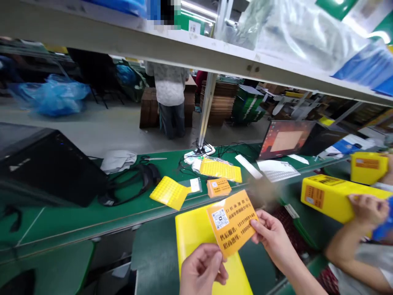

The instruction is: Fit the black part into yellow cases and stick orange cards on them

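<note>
Head view: the person holds an orange printed card [231, 223] with a QR code and Chinese text up in front of the view, over a flat yellow sheet [192, 233]. The right hand [270, 239] grips the card's right edge, its fingers [256, 224] narrow on the card. The left hand [201, 270] sits at the card's lower edge, fingers [215, 258] nearly closed; poor angle, can't tell if they pinch it or only touch it. Card's upper corner overlaps the near edge of the green desk [92, 217] in view.

On that desk, past the edge: 2 yellow perforated sheets [170, 192], 1 more small orange card [218, 187], a keyboard [278, 172], a laptop [285, 139], a black PC case [46, 164], black cables [132, 180], a grey cloth [118, 160].

At right, a co-worker's hand [367, 209] rests on one of 2 yellow boxes [331, 198], well apart from the person's hands. A shelf [184, 45] runs overhead; beyond the desk, another person [170, 94] stands by cardboard stacks [216, 104].
</note>
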Demonstrator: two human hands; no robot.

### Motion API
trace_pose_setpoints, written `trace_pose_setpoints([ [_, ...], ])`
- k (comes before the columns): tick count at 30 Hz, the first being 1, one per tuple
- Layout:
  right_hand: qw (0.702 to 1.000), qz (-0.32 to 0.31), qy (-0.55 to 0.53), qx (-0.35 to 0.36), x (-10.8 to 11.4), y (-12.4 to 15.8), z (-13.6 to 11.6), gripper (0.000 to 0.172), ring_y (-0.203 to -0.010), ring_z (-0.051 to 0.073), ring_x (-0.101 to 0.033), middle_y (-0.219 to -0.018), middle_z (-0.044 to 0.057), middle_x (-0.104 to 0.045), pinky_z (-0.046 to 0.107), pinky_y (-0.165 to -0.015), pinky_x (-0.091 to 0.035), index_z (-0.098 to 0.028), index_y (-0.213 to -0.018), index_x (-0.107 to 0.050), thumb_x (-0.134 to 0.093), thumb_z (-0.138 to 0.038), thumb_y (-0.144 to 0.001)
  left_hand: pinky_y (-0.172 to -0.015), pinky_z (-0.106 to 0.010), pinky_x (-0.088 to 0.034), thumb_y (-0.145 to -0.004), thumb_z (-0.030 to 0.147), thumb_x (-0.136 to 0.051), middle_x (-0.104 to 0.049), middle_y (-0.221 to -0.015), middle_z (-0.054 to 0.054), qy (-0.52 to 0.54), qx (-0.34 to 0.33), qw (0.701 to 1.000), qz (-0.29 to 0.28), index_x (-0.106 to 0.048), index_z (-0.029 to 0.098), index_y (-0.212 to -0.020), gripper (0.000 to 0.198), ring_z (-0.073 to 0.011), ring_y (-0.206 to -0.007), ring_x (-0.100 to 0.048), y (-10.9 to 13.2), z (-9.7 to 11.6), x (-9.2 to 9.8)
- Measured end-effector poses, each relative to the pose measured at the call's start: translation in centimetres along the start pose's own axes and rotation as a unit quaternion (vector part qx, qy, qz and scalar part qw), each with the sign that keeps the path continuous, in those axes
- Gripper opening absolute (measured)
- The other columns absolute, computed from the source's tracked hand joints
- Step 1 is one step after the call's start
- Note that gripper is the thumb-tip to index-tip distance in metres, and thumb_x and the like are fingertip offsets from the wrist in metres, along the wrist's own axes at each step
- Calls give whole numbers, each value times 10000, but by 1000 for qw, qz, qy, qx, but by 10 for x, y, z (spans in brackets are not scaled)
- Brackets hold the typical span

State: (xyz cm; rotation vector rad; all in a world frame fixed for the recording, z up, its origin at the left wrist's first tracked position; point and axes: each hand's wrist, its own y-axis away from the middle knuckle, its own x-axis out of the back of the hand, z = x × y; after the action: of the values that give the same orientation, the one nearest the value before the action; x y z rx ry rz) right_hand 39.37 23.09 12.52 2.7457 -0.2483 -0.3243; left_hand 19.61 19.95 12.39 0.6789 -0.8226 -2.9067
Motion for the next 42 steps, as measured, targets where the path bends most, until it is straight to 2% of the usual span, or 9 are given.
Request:
trace_pose_setpoints([
  [8, 996, 71, 49, 18, 40, 85, 27, 376, -531, 120, -624, -659, 13, -670, 198, -479, -473, -177, -806, -589, -787, -480, -705, -472, -170, -402, -627, 557, -798, -563, -557, 15, 4, 63, 993, -101, -578, 164, -711, 458, -66, -458, -474, 63, -30, -16],
  [10, 976, 142, 143, 87, 49, 109, 26, 370, -797, 186, -677, -912, 65, -702, 255, -634, -541, -200, -962, -611, -761, -449, -733, -472, -170, -395, -672, 568, -760, -556, -573, 20, -21, 64, 990, -121, -565, 177, -753, 444, -70, -471, -461, 74, -36, -24],
  [12, 928, 199, 256, 182, 56, 136, 19, 338, -966, 205, -635, -1070, 79, -666, 283, -768, -536, -231, -1070, -604, -723, -367, -784, -467, -168, -383, -703, 578, -727, -549, -583, 20, -57, 55, 987, -140, -556, 182, -773, 437, -77, -487, -459, 84, -43, -36],
  [14, 894, 166, 335, 248, 60, 164, 10, 212, -902, 187, -626, -1006, 72, -666, 274, -763, -524, -231, -1033, -624, -669, -285, -833, -462, -167, -378, -726, 586, -701, -542, -594, 18, -88, 47, 980, -171, -549, 179, -772, 436, -80, -498, -457, 94, -52, -52],
  [18, 883, 63, 342, 315, 78, 204, 0, 33, -674, 131, -620, -764, 32, -671, 207, -632, -506, -187, -852, -654, -659, -175, -822, -459, -165, -375, -741, 574, -690, -485, -580, 34, -132, 45, 962, -235, -547, 165, -733, 433, -70, -488, -431, 111, -77, -94],
  [25, 925, 153, 287, 194, 176, 240, 25, 174, -636, 108, -634, -716, 11, -689, 186, -605, -458, -193, -761, -695, -568, -150, -871, -478, -161, -359, -727, 504, -729, -495, -561, 28, -251, 78, 930, -257, -568, 146, -684, 395, -63, -487, -430, 133, -147, -180],
  [30, 927, 195, 290, 135, 238, 261, 50, 220, -668, 114, -636, -751, 10, -699, 207, -635, -437, -198, -774, -704, -527, -150, -895, -503, -174, -363, -756, 509, -691, -503, -568, 21, -357, 109, 879, -296, -576, 137, -693, 394, -73, -506, -439, 134, -203, -221],
  [36, 918, 259, 270, 131, 275, 270, 79, 259, -729, 133, -638, -800, 19, -697, 230, -680, -434, -195, -808, -676, -452, -139, -924, -507, -185, -342, -798, 492, -632, -501, -641, 12, -459, 107, 816, -335, -582, 133, -740, 367, -87, -560, -410, 134, -242, -250],
  [42, 930, 274, 218, 111, 301, 275, 83, 241, -730, 129, -641, -783, 16, -697, 218, -676, -432, -200, -794, -681, -477, -143, -908, -530, -200, -347, -818, 455, -597, -486, -646, 14, -478, 118, 797, -350, -573, 141, -747, 323, -94, -570, -411, 138, -258, -270],
])
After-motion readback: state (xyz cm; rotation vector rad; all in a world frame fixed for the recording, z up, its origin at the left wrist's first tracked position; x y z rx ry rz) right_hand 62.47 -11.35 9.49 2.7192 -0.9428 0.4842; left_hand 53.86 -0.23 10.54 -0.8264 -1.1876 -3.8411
